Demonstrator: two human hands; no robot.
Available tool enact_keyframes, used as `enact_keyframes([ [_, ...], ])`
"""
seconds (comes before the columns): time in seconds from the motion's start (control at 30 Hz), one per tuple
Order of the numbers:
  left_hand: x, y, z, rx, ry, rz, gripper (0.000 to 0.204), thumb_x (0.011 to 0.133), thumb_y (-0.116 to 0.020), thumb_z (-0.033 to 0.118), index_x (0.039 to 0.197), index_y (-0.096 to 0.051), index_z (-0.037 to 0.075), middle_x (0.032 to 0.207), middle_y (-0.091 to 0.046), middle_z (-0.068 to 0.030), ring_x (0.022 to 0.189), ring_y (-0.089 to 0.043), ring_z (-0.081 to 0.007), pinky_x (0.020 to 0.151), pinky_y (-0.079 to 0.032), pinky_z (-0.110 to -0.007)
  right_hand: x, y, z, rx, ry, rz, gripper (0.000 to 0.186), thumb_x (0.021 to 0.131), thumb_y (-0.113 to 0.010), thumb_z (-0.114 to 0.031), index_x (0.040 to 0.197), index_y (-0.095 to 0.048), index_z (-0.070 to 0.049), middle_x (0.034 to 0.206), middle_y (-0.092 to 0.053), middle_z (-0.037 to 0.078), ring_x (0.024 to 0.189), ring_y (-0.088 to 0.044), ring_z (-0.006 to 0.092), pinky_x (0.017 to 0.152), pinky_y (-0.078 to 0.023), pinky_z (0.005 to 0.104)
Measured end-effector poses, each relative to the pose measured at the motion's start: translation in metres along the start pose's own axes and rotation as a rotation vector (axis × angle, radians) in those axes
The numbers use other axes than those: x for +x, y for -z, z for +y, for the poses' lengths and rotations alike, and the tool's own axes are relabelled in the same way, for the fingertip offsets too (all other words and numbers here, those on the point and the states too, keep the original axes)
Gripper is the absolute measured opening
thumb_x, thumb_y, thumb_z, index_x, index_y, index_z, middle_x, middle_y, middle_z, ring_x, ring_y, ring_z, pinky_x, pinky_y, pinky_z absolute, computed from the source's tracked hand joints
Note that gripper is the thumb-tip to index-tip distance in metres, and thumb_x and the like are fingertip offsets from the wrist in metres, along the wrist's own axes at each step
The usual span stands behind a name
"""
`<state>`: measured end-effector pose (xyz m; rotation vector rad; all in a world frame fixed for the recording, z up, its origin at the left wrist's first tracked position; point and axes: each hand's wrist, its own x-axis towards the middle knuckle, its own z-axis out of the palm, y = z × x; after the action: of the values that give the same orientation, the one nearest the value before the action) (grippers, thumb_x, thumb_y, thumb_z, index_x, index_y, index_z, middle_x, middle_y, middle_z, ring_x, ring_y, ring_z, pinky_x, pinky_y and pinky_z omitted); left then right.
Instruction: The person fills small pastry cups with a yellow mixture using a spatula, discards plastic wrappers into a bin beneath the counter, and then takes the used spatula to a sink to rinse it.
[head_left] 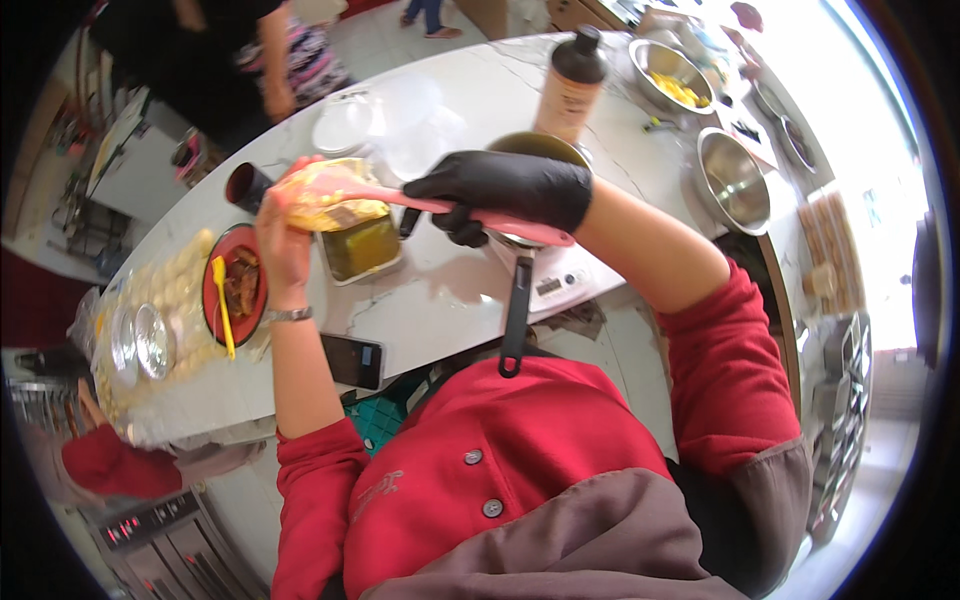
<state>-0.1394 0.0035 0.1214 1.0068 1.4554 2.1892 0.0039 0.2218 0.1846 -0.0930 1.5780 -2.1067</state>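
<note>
- Your right hand [500, 192]: gloved fingers closed round one pink spatula [405, 201].
- Your left hand [284, 232]: fingers curled on one yellow wrapper [345, 214], spatula head over it, above one square container [372, 274].
- Bare counter [430, 302] nearer you; one phone [352, 361], one pan handle [516, 312] crowd the edge.
- Far right: two steel bowls [736, 192].
</note>
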Motion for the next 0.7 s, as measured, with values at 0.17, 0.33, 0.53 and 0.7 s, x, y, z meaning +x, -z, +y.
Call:
enact_keyframes([
  [0.17,-0.005,-0.014,0.007,0.065,-0.066,0.11,0.056,0.091,-0.039,0.04,0.124,-0.039,-0.005,0.124,-0.045,-0.0201,0.116,-0.044,-0.0263,0.098,-0.034,-0.037,-0.007,-0.013,-0.022,-0.417,-0.042,0.129,0.026,0.088,-0.046,-0.027,0.083,-0.054,-0.002,0.06,-0.034,-0.003,0.053,-0.031,0.0068,0.049,-0.03,0.0222],
  [0.33,-0.004,-0.007,0.003,0.118,-0.077,0.127,0.051,0.092,-0.039,0.036,0.124,-0.041,-0.005,0.124,-0.046,-0.0194,0.114,-0.045,-0.0262,0.097,-0.035,-0.036,-0.009,-0.02,-0.037,-0.782,-0.093,0.251,0.034,0.088,-0.046,-0.03,0.098,-0.06,-0.001,0.061,-0.046,0.004,0.056,-0.042,0.0116,0.055,-0.039,0.0265],
  [0.53,0.0,0.0,0.003,0.151,-0.02,0.035,0.041,0.092,-0.042,0.031,0.111,-0.051,-0.004,0.116,-0.051,-0.0211,0.112,-0.048,-0.0297,0.097,-0.036,-0.038,0.008,0.006,-0.026,-1.428,0.215,0.213,0.031,0.088,-0.043,-0.024,0.098,-0.059,0.001,0.08,-0.059,0.022,0.069,-0.054,0.0347,0.07,-0.044,0.0383],
  [0.7,0.006,-0.009,0.005,0.098,0.02,0.038,0.037,0.092,-0.042,0.03,0.098,-0.057,-0.004,0.103,-0.059,-0.0188,0.102,-0.055,-0.0265,0.091,-0.041,-0.034,0.006,0.0,-0.036,-1.543,0.229,0.299,0.029,0.088,-0.043,-0.023,0.096,-0.06,-0.002,0.079,-0.06,0.02,0.073,-0.057,0.035,0.071,-0.045,0.0387],
])
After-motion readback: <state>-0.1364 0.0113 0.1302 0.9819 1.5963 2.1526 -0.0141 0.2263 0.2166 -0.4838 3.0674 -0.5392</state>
